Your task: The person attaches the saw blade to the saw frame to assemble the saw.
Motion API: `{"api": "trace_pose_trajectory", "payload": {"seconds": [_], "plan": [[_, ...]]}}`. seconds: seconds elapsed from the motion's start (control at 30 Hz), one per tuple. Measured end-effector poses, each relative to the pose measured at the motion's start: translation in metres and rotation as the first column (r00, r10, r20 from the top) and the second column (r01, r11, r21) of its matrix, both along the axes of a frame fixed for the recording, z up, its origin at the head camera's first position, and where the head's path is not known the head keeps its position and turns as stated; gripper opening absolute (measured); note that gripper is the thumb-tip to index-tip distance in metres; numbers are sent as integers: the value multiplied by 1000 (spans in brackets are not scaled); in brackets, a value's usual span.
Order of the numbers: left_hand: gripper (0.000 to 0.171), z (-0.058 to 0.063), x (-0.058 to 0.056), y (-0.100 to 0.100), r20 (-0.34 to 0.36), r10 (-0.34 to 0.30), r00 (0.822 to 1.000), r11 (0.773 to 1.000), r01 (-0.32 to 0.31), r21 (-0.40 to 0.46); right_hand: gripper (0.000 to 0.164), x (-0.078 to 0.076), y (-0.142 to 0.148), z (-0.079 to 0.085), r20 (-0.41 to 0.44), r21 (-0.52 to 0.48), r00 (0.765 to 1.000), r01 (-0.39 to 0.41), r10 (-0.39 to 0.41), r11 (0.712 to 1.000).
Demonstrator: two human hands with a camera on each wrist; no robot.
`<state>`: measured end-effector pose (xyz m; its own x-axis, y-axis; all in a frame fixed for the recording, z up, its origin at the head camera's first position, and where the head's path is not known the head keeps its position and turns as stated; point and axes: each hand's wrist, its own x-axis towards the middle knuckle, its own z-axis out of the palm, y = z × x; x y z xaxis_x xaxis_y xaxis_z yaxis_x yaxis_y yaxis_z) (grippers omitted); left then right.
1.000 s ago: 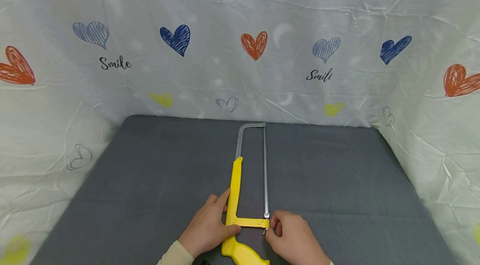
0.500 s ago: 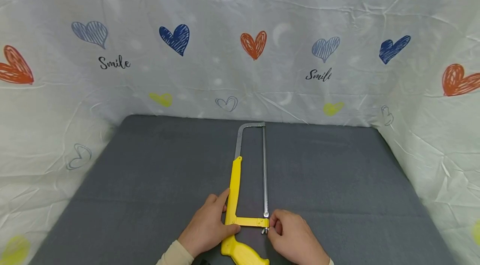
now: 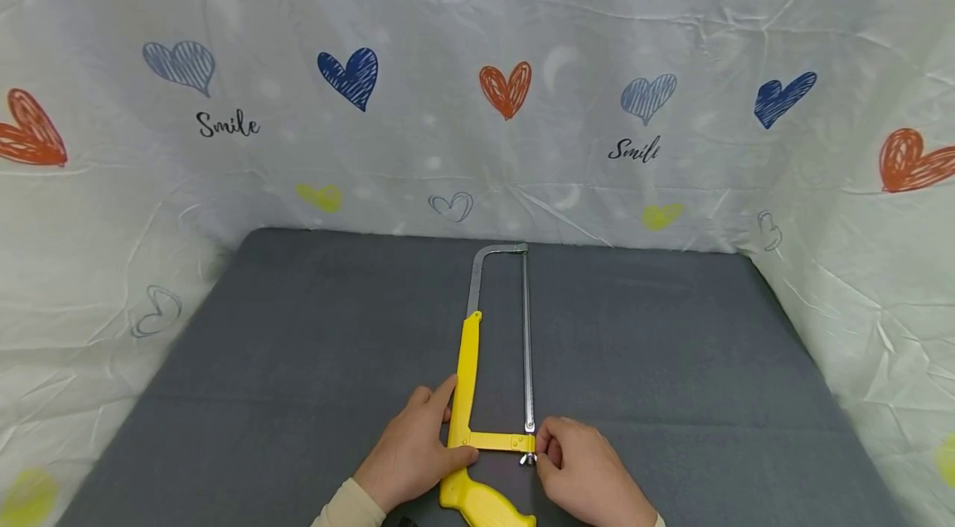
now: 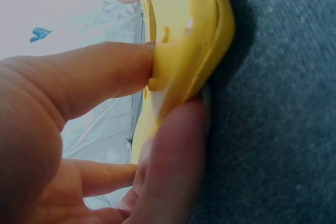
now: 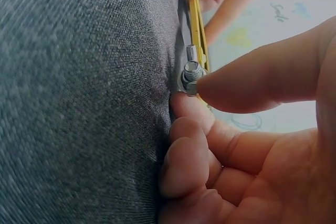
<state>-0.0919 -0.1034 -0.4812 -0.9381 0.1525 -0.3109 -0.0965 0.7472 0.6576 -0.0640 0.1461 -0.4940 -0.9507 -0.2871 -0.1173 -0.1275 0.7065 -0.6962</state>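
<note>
The saw (image 3: 467, 369) lies flat on the table (image 3: 671, 361), blade (image 3: 526, 328) toward the right, handle (image 3: 485, 502) nearest the person. The left hand (image 3: 409, 456) grips the yellow frame at the crossbar (image 3: 498, 442) corner, thumb on the inner side, fingers along the outer edge. The right hand (image 3: 589, 469) pinches the wing nut (image 5: 189, 80) at the bar's outer end: thumb tip touching one wing, forefinger just under it, the other fingers curled in beside the cloth.

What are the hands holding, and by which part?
A hacksaw: left hand grips its yellow frame near the crossbar; right hand pinches the wing nut at the crossbar's end.
</note>
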Motion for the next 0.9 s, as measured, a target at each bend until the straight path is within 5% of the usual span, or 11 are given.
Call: {"api": "trace_pose_trajectory", "payload": {"seconds": [0.9], "plan": [[104,0,1,-1,2,-1,1000,1000,1,9,18,0,4,1,47,-20,998,-39,39,999]]}}
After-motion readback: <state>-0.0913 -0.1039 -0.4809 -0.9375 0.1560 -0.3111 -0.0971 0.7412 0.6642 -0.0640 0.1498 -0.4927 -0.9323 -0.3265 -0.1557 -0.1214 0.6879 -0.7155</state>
